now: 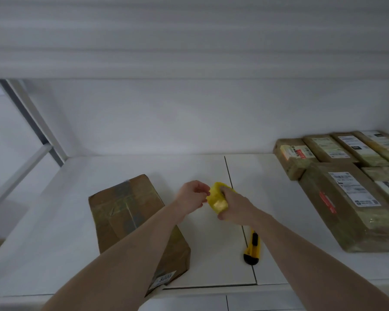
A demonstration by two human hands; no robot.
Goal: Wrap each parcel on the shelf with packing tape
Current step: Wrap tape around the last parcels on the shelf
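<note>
My left hand [192, 195] and right hand [235, 204] are bare: no gloves, no rings, no watch or band at either wrist. Both my forearms are uncovered along all of their visible length, with no sleeve edge showing anywhere above the white shelf [54, 243] they cross.

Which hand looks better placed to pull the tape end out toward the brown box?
Probably the left hand: it pinches at the edge of the yellow tape roll and is nearer the brown cardboard parcel. The right hand grips the roll.
</note>
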